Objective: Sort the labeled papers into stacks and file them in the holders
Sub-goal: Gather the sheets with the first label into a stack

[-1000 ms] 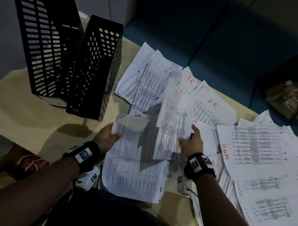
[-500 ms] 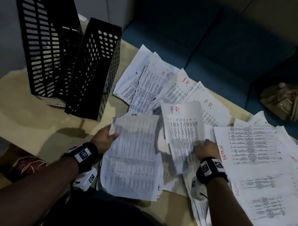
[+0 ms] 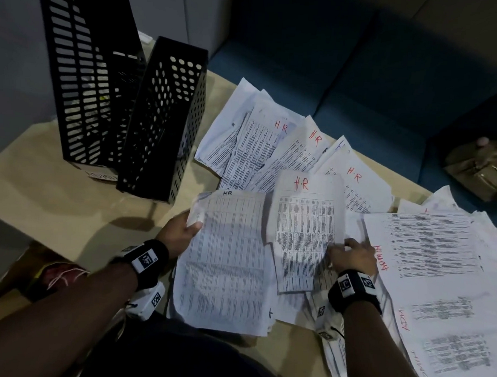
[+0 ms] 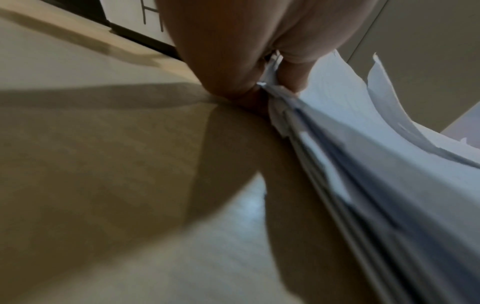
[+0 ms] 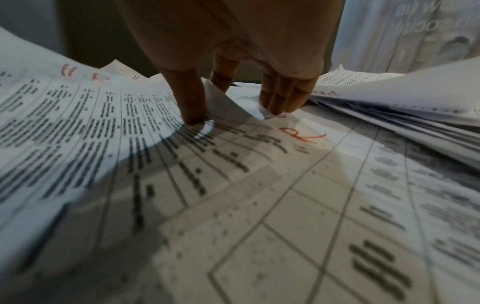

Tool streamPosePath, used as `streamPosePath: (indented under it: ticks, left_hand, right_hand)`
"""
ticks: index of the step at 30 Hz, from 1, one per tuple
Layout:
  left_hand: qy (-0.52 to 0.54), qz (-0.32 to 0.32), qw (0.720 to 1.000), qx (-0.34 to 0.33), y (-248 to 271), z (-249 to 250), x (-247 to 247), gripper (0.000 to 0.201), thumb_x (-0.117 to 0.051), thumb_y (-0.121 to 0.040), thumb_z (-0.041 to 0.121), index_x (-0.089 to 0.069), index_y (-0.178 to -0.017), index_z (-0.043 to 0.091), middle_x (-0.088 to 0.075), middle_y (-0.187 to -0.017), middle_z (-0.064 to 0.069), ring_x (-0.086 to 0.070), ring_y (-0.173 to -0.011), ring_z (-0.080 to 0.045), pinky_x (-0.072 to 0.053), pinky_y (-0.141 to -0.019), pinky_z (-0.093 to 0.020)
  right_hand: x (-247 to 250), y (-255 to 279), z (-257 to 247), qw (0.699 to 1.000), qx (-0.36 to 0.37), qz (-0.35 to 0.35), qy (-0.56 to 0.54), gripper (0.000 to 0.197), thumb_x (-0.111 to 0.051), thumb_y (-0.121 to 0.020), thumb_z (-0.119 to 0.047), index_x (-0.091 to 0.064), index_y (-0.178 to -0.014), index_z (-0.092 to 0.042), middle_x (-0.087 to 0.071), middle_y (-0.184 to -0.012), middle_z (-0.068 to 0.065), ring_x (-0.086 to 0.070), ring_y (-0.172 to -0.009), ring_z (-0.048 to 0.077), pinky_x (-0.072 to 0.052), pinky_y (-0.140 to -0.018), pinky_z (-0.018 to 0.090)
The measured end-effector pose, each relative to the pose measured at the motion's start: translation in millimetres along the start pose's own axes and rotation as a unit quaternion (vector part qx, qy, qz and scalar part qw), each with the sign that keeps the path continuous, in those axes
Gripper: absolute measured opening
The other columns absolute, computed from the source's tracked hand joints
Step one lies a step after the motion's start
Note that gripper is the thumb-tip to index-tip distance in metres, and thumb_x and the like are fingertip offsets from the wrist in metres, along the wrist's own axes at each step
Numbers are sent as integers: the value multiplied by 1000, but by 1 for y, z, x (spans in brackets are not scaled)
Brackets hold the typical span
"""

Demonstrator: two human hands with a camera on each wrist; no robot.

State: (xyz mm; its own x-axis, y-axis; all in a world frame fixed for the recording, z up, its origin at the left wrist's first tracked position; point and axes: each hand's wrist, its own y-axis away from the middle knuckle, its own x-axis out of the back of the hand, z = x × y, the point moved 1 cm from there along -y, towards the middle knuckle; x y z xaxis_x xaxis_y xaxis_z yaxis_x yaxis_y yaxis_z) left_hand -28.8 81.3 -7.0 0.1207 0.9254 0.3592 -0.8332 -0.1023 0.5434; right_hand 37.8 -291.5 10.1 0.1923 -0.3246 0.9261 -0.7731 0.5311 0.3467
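- My left hand [image 3: 182,231] pinches a sheaf of HR sheets [image 3: 227,258] by its left edge, thumb on top and fingers beneath. The left wrist view shows several layered edges squeezed tight between them. I judge this is the growing HR stack, held clear of the table [image 3: 56,185] so new sheets can go onto it.
- My right hand [image 3: 350,252] is at the lower right corner of a loose HR page [image 3: 305,228], thumb [image 5: 192,98] pressed on the print and fingers [image 5: 283,96] curled down beside it, with a turned-up corner of paper between them. It looks like a pinch closing on that corner, though I cannot tell which sheet the corner belongs to.
- More HR papers [image 3: 272,143] fan out beyond, overlapping. The ADMIN sheets [image 3: 427,247] lie apart on the right, which I take as a separate heap kept out of the way.
- The two black holders [image 3: 125,103] stand upright, touching, at the far left of the table. Through the slots of the taller one I see something pale inside, but cannot say what.
- Hard to read: the small print is blurred everywhere, and the lower ADMIN pages are cut off by the frame. How many sheets my left hand has I cannot count.
- A tan bag [image 3: 481,167] sits on the blue seat [image 3: 360,79] behind, half in shadow.
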Motion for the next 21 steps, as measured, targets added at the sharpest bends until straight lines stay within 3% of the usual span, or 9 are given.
streamPosePath:
  ticks: [4, 6, 9, 15, 17, 19, 21]
  left_hand:
    - [7, 9, 1000, -2, 0, -1, 2, 48, -51, -89, 39, -55, -130, 15, -64, -123, -7, -60, -112, -26, -46, -99, -44]
    - [12, 11, 1000, 5, -1, -2, 2, 45, -53, -92, 37, -56, -131, 14, -65, -123, -7, -61, -112, -26, -47, -98, -45]
    - [23, 11, 1000, 5, -3, -7, 1, 51, -52, -87, 42, -55, -132, 17, -65, -123, -6, -61, -112, -25, -47, -99, -47]
    - [13, 19, 1000, 0, -5, -9, -3, 36, -52, -98, 28, -56, -131, 16, -66, -122, -5, -62, -110, -25, -48, -95, -42]
    - [16, 18, 1000, -1, -5, -11, -3, 35, -52, -97, 29, -56, -130, 19, -66, -121, -3, -63, -109, -24, -49, -94, -43]
    - [15, 18, 1000, -5, -6, -13, -3, 34, -51, -98, 30, -57, -130, 20, -67, -122, -3, -63, -109, -24, -50, -94, -44]
    - [24, 22, 999, -3, -5, -13, -4, 34, -50, -98, 29, -56, -131, 20, -66, -122, -2, -63, -108, -23, -50, -93, -41]
  right_hand:
    - [7, 2, -1, 993, 47, 50, -92, 32, -63, -79, -17, -67, -110, -8, -54, -122, 22, -51, -115, 38, -44, -95, 43]
    - [15, 5, -4, 984, 84, 52, -147, 29, -68, -79, -12, -65, -107, -4, -61, -107, 21, -59, -98, 33, -46, -85, 35]
    - [33, 14, -16, 965, 131, 44, -222, 37, -70, -83, -15, -55, -116, -12, -61, -93, 11, -57, -84, 24, -38, -76, 25]
    - [51, 28, -37, 960, 147, 48, -232, 66, -73, -80, -24, -35, -134, -30, -58, -93, 0, -57, -81, 21, -47, -79, 36]
    - [57, 33, -41, 962, 167, 38, -214, 54, -72, -80, -31, -45, -127, -28, -62, -89, 0, -61, -78, 23, -48, -73, 34]
    - [69, 43, -49, 960, 206, 24, -185, 28, -69, -82, -33, -62, -106, -21, -65, -77, 3, -62, -70, 22, -43, -61, 28]
    - [91, 56, -57, 945, 254, 23, -204, 16, -70, -84, -28, -66, -94, -16, -64, -68, -1, -58, -58, 2, -40, -51, 20]
